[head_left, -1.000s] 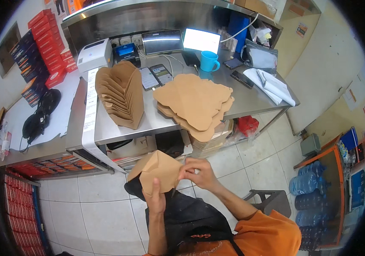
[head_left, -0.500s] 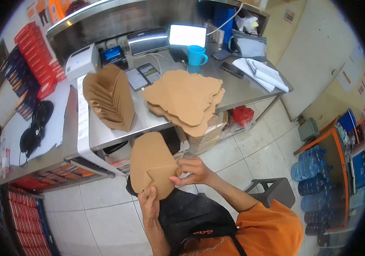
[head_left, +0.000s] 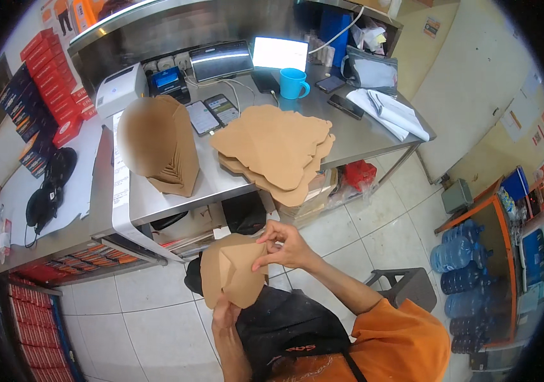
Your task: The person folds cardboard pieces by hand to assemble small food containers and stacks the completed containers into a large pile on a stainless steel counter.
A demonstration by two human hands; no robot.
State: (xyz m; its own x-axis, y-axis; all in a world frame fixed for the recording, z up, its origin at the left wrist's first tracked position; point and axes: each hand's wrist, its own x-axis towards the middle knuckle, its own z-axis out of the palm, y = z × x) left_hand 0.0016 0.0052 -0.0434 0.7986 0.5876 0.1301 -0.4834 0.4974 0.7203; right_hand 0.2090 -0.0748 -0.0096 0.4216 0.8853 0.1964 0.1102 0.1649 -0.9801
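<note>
A brown cardboard food box [head_left: 244,264], partly folded, is held between my two hands in front of my apron. My left hand [head_left: 225,313] pinches its lower edge near a folded corner flap. At the box's right side, my right hand [head_left: 286,247] grips the upper edge between thumb and fingers. Beyond, on the steel table, lies a pile of flat cardboard box blanks [head_left: 272,143] that overhangs the front edge. To their left stands a nested stack of folded cardboard boxes [head_left: 183,153], part of it blurred.
The steel table [head_left: 374,137] carries a blue mug [head_left: 293,83], phones [head_left: 222,109], a white label printer [head_left: 122,89], screens and folded white papers [head_left: 389,113]. A long paper strip [head_left: 121,191] hangs over its front edge. A dark stool [head_left: 409,290] and water jugs [head_left: 453,258] are at right.
The cardboard box has been turned and tilted, so its folded corner flap now faces up more plainly. My right hand has moved slightly up along its edge. The left hand sits a little lower.
</note>
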